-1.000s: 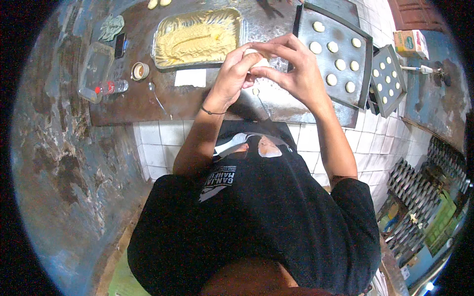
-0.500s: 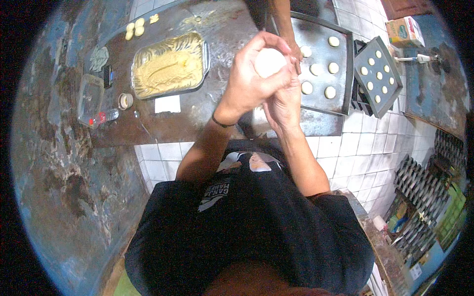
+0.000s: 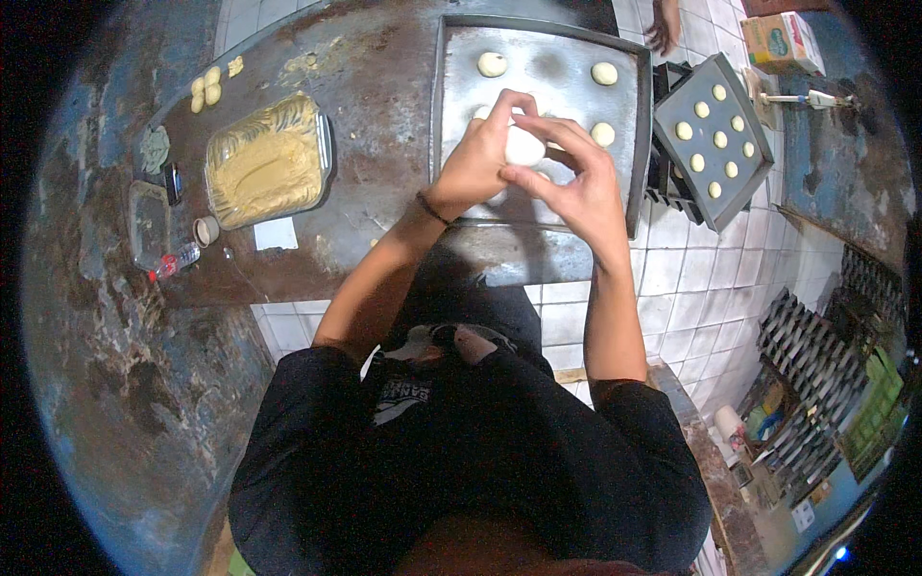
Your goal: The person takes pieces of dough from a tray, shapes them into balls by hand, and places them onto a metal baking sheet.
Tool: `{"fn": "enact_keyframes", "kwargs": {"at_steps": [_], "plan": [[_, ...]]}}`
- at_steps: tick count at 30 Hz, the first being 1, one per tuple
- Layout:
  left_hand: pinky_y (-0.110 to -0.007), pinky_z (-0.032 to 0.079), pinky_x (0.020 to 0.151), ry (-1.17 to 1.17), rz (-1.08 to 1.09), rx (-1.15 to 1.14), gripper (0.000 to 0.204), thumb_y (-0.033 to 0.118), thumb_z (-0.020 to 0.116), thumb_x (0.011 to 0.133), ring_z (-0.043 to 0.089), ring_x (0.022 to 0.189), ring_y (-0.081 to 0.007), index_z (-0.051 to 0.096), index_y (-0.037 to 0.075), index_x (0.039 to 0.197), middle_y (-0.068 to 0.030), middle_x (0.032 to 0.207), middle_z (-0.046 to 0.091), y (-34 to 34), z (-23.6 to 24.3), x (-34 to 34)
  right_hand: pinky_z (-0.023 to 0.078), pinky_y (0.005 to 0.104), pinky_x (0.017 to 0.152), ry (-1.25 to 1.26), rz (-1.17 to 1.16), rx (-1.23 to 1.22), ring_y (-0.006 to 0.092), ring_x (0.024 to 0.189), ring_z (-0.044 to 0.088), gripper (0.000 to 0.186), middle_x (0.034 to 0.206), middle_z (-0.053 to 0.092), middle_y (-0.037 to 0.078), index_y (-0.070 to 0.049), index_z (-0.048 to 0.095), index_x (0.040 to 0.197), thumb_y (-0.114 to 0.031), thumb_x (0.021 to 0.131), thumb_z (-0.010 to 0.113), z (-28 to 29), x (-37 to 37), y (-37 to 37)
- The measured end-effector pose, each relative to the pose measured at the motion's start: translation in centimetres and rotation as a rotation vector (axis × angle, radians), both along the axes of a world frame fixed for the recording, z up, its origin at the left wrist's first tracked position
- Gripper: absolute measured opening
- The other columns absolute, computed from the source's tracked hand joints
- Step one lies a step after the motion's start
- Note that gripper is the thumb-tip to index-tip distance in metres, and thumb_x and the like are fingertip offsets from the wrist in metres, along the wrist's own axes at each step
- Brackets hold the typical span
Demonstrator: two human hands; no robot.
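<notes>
Above worn, stained table (image 3: 379,125): gripping white dough ball (image 3: 524,147) over tray (image 3: 547,88) between left hand (image 3: 476,161) and right hand (image 3: 588,180), curled around opposite sides, probably to support its soft shape evenly. Placed leftward, apart from tray: dish (image 3: 325,158) of yellow paste (image 3: 264,171), likely leaving working room.

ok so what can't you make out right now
All in the head view:
Dough balls on the large tray: full count, blocked by the left hand and right hand.
White ball: underside, turned away from the camera.
Another person's hand: arm cut off by the top edge.
Cup: contents, too small.
</notes>
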State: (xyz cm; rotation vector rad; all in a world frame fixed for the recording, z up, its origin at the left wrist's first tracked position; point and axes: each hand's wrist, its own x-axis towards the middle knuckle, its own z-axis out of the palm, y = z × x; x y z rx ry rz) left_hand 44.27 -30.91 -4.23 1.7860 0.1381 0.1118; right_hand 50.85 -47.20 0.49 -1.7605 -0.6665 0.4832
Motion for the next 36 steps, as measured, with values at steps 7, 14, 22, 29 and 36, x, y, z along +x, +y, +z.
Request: {"fn": "enact_keyframes", "kwargs": {"at_steps": [7,14,22,29,36], "plan": [[-0.030,0.051,0.060,-0.061,0.147,0.156,0.105,0.009,0.089,0.071,0.053,0.063,-0.0124,0.024,0.012,0.153,-0.0114,0.120,0.062,2.5,-2.9,6.9,0.059,0.0328,0.086,0.110,-0.237,-0.011,0.0171,0.098,0.071,0.039,0.115,0.074,0.009,-0.006,0.075,0.120,-0.016,0.084,0.085,-10.1,11.8,-0.5],[-0.030,0.052,0.072,0.059,0.358,0.502,0.084,0.008,0.087,0.076,0.055,0.076,-0.0140,0.039,0.006,0.144,-0.0079,0.111,0.057,6.6,-5.6,-1.7,0.050,0.0430,0.105,-0.494,-0.021,-0.667,0.0366,0.122,0.060,0.053,0.139,0.060,0.018,-0.009,0.061,0.140,-0.022,0.090,0.075,-24.5,19.0,3.6],[-0.023,0.043,0.067,0.430,0.692,0.272,0.073,0.005,0.080,0.082,0.042,0.069,-0.0085,0.042,0.007,0.143,-0.0017,0.100,0.050,7.6,-8.8,-18.9,0.019,0.0469,0.128,-0.776,0.189,-0.868,0.0363,0.158,0.018,0.082,0.169,0.019,0.025,0.005,0.025,0.160,-0.055,0.106,0.042,-28.8,18.9,4.5],[-0.025,0.046,0.073,0.478,0.917,0.159,0.055,0.007,0.075,0.091,0.052,0.074,-0.0102,0.045,0.006,0.137,-0.0025,0.098,0.056,5.9,-18.6,-43.2,0.043,0.0442,0.110,-0.039,-0.619,0.331,0.0293,0.136,0.054,0.061,0.144,0.059,0.016,0.000,0.053,0.144,-0.047,0.112,0.032,-21.6,20.1,2.8],[-0.039,0.056,0.074,1.039,1.059,-0.408,0.051,0.033,0.077,0.091,0.067,0.082,-0.0220,0.056,0.010,0.132,-0.0123,0.093,0.069,-18.0,-28.3,-55.5,0.057,0.0383,0.087,0.085,-0.236,0.292,0.0265,0.105,0.068,0.063,0.126,0.064,0.018,0.000,0.057,0.137,-0.053,0.108,0.042,-16.6,9.4,5.9]]}}
